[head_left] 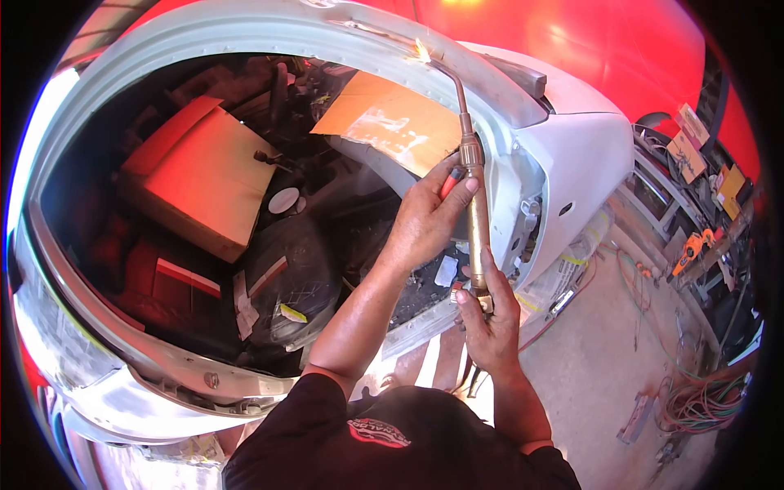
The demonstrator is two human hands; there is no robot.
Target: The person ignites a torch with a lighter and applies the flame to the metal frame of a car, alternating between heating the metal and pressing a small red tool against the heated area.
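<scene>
A brass torch (479,220) stands between my hands, its thin bent tube reaching up to the car body's pillar. A small yellow flame (422,51) burns at the tube's tip, beside the pale metal frame (367,53). My left hand (429,212) is closed near the torch's upper part, with a red lighter-like object (451,183) between its fingers and thumb. Lower down, my right hand (492,318) is wrapped round the base of the torch, by its valve knob.
Inside the door opening lie a cardboard box (200,175) and a flat cardboard sheet (392,122). A white fender (584,163) is at the right. Coiled hoses (706,400) and an orange tool (692,251) lie further right. Red panels stand behind the car.
</scene>
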